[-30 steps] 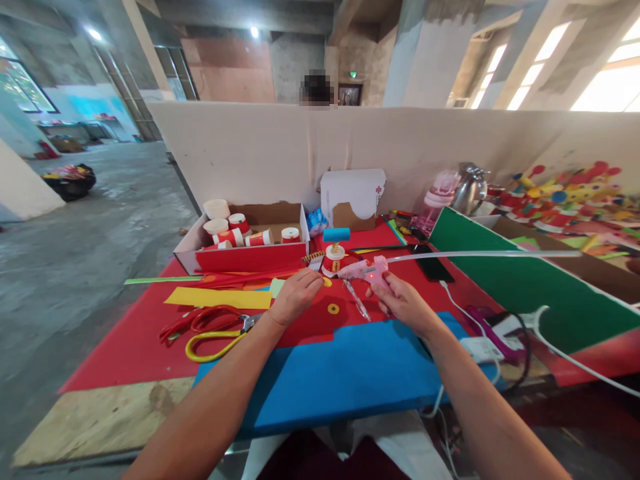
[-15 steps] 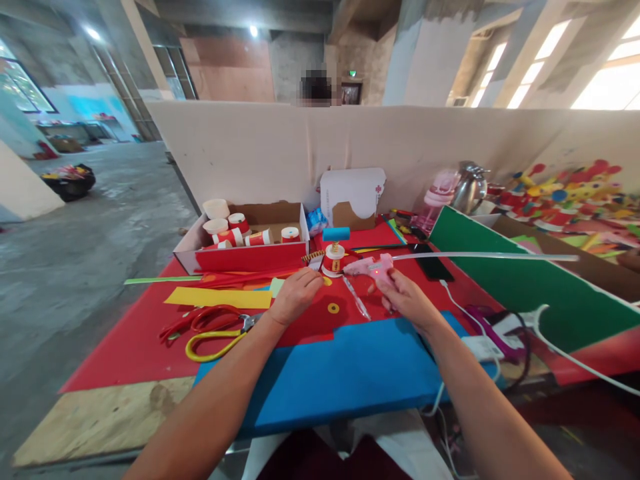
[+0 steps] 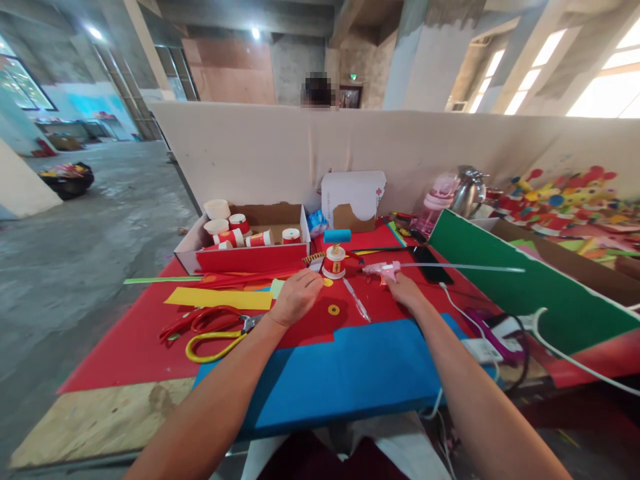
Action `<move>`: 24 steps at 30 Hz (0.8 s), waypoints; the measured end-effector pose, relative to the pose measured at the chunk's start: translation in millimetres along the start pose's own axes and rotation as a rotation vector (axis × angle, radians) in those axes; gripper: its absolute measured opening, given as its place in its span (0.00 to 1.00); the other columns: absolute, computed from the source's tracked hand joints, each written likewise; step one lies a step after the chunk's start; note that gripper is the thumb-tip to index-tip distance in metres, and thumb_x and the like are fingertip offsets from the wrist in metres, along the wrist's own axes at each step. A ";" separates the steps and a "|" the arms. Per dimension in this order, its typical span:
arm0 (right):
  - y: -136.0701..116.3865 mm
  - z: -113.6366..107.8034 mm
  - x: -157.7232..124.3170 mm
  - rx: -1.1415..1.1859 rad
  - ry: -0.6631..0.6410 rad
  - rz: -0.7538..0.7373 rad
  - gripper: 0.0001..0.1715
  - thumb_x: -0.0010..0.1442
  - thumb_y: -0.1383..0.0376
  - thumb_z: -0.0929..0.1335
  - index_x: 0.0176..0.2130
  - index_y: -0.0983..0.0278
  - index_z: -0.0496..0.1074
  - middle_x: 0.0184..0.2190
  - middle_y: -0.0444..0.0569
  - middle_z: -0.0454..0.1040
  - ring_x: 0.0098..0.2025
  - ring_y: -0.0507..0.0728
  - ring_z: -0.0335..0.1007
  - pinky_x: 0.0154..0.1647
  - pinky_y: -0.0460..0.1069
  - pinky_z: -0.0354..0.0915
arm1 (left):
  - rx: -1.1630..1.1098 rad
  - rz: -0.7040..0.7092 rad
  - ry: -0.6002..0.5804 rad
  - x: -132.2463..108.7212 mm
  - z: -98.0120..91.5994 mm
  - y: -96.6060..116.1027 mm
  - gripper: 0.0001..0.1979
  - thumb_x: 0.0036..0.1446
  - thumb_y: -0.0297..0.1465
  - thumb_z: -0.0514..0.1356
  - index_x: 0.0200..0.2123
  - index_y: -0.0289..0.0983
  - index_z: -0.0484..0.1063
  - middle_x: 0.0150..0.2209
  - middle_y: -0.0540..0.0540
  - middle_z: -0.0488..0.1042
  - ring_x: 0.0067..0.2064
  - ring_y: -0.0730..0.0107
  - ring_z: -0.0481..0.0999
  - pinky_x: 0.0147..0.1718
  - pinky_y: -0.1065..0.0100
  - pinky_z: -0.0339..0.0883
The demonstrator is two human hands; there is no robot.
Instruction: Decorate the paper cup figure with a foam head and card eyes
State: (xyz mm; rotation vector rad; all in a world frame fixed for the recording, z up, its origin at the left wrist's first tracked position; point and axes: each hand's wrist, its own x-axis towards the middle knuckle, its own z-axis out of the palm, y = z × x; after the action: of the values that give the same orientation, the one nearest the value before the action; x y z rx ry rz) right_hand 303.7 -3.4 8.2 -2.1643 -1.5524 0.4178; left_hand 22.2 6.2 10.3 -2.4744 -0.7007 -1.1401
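In the head view, a red and white paper cup [image 3: 334,264] stands upside down on the red sheet. A spring-like coil on its top bears a blue paper roll [image 3: 337,235], and another dark striped coil [image 3: 315,257] reaches out to its left. Just left of the cup is my left hand [image 3: 299,293], its fingers pressed together; whatever they hold is hidden. My right hand [image 3: 403,291] grips a pink glue gun [image 3: 383,270], with a long clear glue stick [image 3: 460,267] jutting from its back. The nozzle points at the cup from the right, with a gap between them.
An open box [image 3: 240,255] of paper cups stands back left. Yellow-handled scissors [image 3: 213,343], a yellow strip [image 3: 220,298], a pen [image 3: 357,300] and a small yellow disc [image 3: 333,309] lie around my hands. Right are a phone [image 3: 431,265], a green-sided box [image 3: 520,287] and white cables.
My right hand has drawn the glue gun to the right, away from the cup's side. My left hand has hardly moved, and the cup stays put.
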 end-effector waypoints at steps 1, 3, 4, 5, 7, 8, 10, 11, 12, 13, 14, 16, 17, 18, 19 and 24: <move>-0.4 2.2 0.4 -0.061 -0.008 0.007 0.17 0.59 0.60 0.61 0.40 0.67 0.72 0.34 0.61 0.76 0.39 0.63 0.73 0.34 0.51 0.63 | -0.007 -0.013 0.000 0.0 0.2 0.2 0.10 0.60 0.24 0.51 0.31 0.34 0.71 0.32 0.43 0.74 0.36 0.69 0.71 0.38 0.67 0.70; -2.2 5.5 -1.8 -0.116 -0.030 0.019 0.20 0.61 0.59 0.59 0.42 0.69 0.72 0.38 0.65 0.76 0.42 0.65 0.72 0.37 0.53 0.62 | -0.046 -0.064 0.002 -0.6 1.0 1.0 0.09 0.59 0.24 0.52 0.31 0.34 0.71 0.31 0.43 0.74 0.35 0.68 0.72 0.37 0.67 0.70; -3.6 6.2 -4.2 -0.128 -0.036 0.013 0.21 0.61 0.59 0.58 0.44 0.69 0.72 0.39 0.65 0.75 0.43 0.65 0.72 0.38 0.53 0.62 | -0.077 -0.098 0.001 -1.2 1.6 1.4 0.08 0.59 0.24 0.52 0.31 0.34 0.71 0.31 0.43 0.74 0.35 0.68 0.72 0.37 0.67 0.69; -5.3 6.0 -7.2 -0.146 -0.040 0.005 0.21 0.62 0.59 0.58 0.44 0.68 0.71 0.40 0.64 0.75 0.44 0.65 0.72 0.38 0.53 0.62 | -0.113 -0.135 0.001 -1.6 2.1 2.0 0.08 0.59 0.24 0.53 0.32 0.34 0.71 0.31 0.44 0.74 0.35 0.68 0.72 0.37 0.68 0.69; -9.7 2.5 -13.8 -0.219 -0.047 0.000 0.22 0.62 0.56 0.58 0.44 0.66 0.72 0.40 0.62 0.75 0.44 0.64 0.71 0.38 0.53 0.61 | -0.188 -0.213 0.006 -1.3 2.4 3.2 0.07 0.58 0.24 0.53 0.32 0.35 0.71 0.31 0.44 0.74 0.35 0.69 0.72 0.36 0.69 0.69; -12.7 -0.6 -16.6 -0.261 -0.039 0.003 0.22 0.61 0.54 0.59 0.43 0.65 0.72 0.39 0.62 0.75 0.43 0.64 0.72 0.38 0.53 0.61 | -0.224 -0.254 0.013 0.0 1.8 3.7 0.07 0.58 0.24 0.54 0.32 0.35 0.71 0.31 0.45 0.74 0.35 0.69 0.72 0.35 0.69 0.68; -20.6 -8.2 -19.4 -0.291 0.021 -0.003 0.23 0.59 0.52 0.60 0.40 0.66 0.72 0.38 0.62 0.74 0.41 0.64 0.71 0.36 0.53 0.61 | -0.306 -0.350 0.029 5.8 -1.3 4.2 0.06 0.57 0.25 0.55 0.30 0.35 0.71 0.30 0.46 0.74 0.34 0.70 0.73 0.35 0.70 0.68; -25.6 -11.8 -18.7 -0.257 0.068 -0.031 0.22 0.58 0.52 0.61 0.38 0.66 0.72 0.38 0.61 0.73 0.40 0.63 0.71 0.36 0.52 0.61 | -0.358 -0.407 0.029 10.4 -3.7 3.9 0.06 0.56 0.25 0.56 0.30 0.36 0.71 0.30 0.47 0.74 0.34 0.71 0.73 0.34 0.71 0.67; -31.4 -14.7 -16.4 -0.178 0.117 -0.074 0.20 0.58 0.52 0.62 0.36 0.65 0.72 0.36 0.59 0.73 0.39 0.61 0.70 0.36 0.52 0.61 | -0.416 -0.472 0.021 16.1 -6.6 3.1 0.05 0.55 0.26 0.56 0.29 0.36 0.72 0.29 0.48 0.74 0.33 0.72 0.73 0.33 0.71 0.67; -38.0 -16.6 -12.7 -0.051 0.155 -0.123 0.17 0.57 0.53 0.62 0.34 0.64 0.71 0.34 0.56 0.73 0.38 0.59 0.69 0.36 0.51 0.61 | -0.475 -0.542 0.005 22.7 -9.7 1.6 0.04 0.55 0.26 0.57 0.29 0.36 0.72 0.28 0.49 0.74 0.31 0.73 0.72 0.32 0.73 0.66; -45.3 -17.3 -7.7 0.119 0.168 -0.167 0.16 0.57 0.54 0.63 0.33 0.63 0.70 0.33 0.52 0.73 0.37 0.57 0.69 0.36 0.50 0.61 | -0.534 -0.613 -0.019 29.9 -12.7 -0.5 0.03 0.54 0.27 0.58 0.28 0.35 0.72 0.27 0.50 0.74 0.30 0.74 0.72 0.30 0.74 0.65; -61.3 -15.0 4.6 0.531 0.123 -0.199 0.15 0.54 0.53 0.64 0.32 0.62 0.69 0.31 0.48 0.73 0.33 0.54 0.67 0.34 0.48 0.62 | -0.636 -0.738 -0.073 45.2 -17.9 -6.6 0.03 0.51 0.29 0.60 0.27 0.35 0.71 0.24 0.51 0.73 0.27 0.76 0.70 0.27 0.75 0.63; -69.3 -12.5 10.9 0.722 0.070 -0.186 0.17 0.52 0.51 0.65 0.32 0.62 0.68 0.31 0.47 0.72 0.32 0.53 0.66 0.32 0.47 0.63 | -0.673 -0.788 -0.091 52.9 -19.9 -10.4 0.04 0.50 0.30 0.60 0.27 0.35 0.71 0.23 0.52 0.72 0.26 0.76 0.70 0.26 0.75 0.63; -77.0 -9.6 17.0 0.869 0.026 -0.171 0.18 0.50 0.50 0.66 0.32 0.62 0.68 0.31 0.47 0.72 0.30 0.52 0.65 0.30 0.46 0.62 | -0.701 -0.826 -0.101 60.5 -21.3 -14.4 0.05 0.50 0.31 0.61 0.26 0.34 0.71 0.23 0.52 0.72 0.25 0.77 0.69 0.25 0.75 0.62; -83.9 -6.6 22.3 0.974 -0.009 -0.159 0.20 0.47 0.49 0.67 0.31 0.62 0.68 0.31 0.46 0.71 0.29 0.51 0.64 0.28 0.45 0.62 | -0.716 -0.853 -0.104 67.9 -22.2 -18.5 0.06 0.49 0.31 0.61 0.26 0.34 0.71 0.22 0.52 0.72 0.25 0.77 0.68 0.25 0.75 0.61; -101.5 2.4 37.8 1.092 -0.099 -0.133 0.24 0.40 0.50 0.71 0.32 0.63 0.70 0.28 0.44 0.70 0.24 0.47 0.57 0.20 0.42 0.54 | -0.665 -0.950 -0.113 100.5 -20.4 -32.6 0.05 0.47 0.30 0.62 0.24 0.34 0.72 0.22 0.52 0.71 0.24 0.78 0.66 0.25 0.74 0.59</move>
State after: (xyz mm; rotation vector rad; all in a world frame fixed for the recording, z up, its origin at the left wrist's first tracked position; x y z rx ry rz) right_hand 232.3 60.4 58.9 -1.1921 -1.0749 1.0361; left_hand 47.7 53.0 103.7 -2.7721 -1.9266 -1.7671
